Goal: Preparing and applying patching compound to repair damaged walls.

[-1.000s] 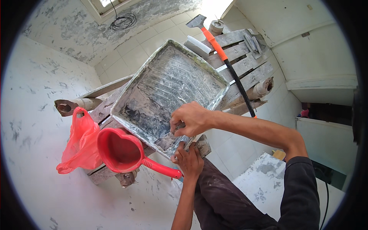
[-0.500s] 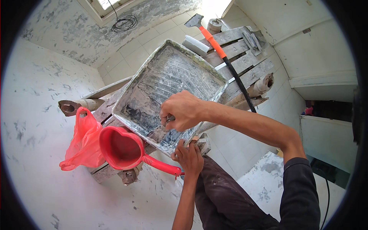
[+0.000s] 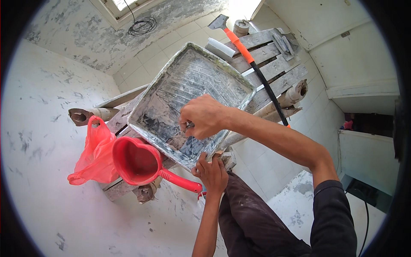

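The right hand (image 3: pixel 204 116) is pinching a small tool, too hidden to identify, inside the grey paint-caked metal tray (image 3: pixel 188 92) on the plank bench (image 3: pixel 274 81), while the left hand (image 3: pixel 212 173) is gripping the tray's 6 o'clock rim, so pressing hard is probably risking tipping it onto the red heart-shaped plastic scoop (image 3: pixel 139 160) at 8 o'clock.

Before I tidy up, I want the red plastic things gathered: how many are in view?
2. A heart-shaped scoop lies on the planks beside the tray; a bag hangs left of it. More may be hidden.
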### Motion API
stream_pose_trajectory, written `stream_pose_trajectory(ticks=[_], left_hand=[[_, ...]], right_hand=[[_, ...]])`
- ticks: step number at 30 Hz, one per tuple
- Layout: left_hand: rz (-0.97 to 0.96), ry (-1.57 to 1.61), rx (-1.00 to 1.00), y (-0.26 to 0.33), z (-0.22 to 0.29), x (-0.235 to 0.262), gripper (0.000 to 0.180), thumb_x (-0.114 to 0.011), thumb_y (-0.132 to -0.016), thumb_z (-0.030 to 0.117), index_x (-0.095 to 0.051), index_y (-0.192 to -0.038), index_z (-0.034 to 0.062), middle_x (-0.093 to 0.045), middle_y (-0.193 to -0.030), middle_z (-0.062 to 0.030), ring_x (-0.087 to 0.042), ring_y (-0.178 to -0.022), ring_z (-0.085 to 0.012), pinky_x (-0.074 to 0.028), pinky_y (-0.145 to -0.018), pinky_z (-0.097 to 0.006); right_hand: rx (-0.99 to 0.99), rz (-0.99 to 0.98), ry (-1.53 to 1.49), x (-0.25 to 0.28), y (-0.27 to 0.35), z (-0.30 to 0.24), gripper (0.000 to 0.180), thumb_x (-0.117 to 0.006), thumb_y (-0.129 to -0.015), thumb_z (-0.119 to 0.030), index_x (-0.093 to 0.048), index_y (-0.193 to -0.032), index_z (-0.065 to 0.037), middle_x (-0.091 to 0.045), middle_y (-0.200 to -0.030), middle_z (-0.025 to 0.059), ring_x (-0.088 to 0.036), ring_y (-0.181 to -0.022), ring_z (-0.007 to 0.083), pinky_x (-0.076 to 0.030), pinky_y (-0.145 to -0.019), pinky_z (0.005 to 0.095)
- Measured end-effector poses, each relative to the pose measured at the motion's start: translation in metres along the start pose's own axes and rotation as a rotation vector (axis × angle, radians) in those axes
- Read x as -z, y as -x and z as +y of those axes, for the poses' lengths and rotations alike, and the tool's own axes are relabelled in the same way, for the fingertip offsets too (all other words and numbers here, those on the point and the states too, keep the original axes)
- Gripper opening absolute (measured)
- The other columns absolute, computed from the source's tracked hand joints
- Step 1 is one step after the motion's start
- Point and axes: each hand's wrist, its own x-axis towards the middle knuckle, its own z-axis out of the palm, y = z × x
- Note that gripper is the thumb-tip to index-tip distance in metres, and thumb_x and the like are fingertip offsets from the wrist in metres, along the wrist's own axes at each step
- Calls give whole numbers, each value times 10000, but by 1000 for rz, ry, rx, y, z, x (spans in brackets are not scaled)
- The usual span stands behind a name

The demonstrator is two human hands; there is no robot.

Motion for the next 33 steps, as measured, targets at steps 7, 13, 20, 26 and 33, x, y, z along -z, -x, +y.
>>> stream_pose_trajectory(ticks=[7,13,20,26,33], left_hand=[[-3,-19,-41,1,1,-1,218,-549,-937,185,-689,-1070,84,-433,-1324,-192,-349,-1242,-333,-198,-1001,-526],[-2,-15,-37,2,-1,2,204,-558,-929,187,-685,-1053,87,-431,-1319,-196,-358,-1232,-341,-200,-1002,-530],[11,-25,-29,4,-2,0,201,-548,-934,180,-683,-1051,88,-427,-1324,-206,-353,-1224,-344,-198,-1002,-533],[13,-18,-43,4,-5,-3,201,-541,-943,177,-684,-1057,95,-428,-1324,-207,-358,-1214,-343,-192,-1001,-531],[6,8,-27,1,2,-1,199,-544,-946,184,-695,-1054,110,-443,-1308,-195,-359,-1207,-331,-200,-987,-519]], right_hand=[[9,-98,95,-14,-18,-6,158,-757,-657,-175,-791,-809,-142,-728,-766,96,-710,-803,314,-520,-671,443],[-24,-91,160,14,-11,-8,150,-738,-664,-177,-781,-790,-109,-716,-750,105,-703,-790,331,-518,-674,452],[-14,-136,218,-28,-2,-18,150,-740,-652,-174,-767,-777,-95,-694,-742,126,-692,-800,361,-512,-677,469],[-28,-142,-41,-12,6,-9,148,-751,-677,-178,-782,-810,-120,-708,-765,106,-694,-794,336,-512,-681,452],[-117,-200,233,-22,7,9,192,-781,-704,-235,-791,-868,-136,-739,-861,84,-704,-858,313,-530,-715,433]])
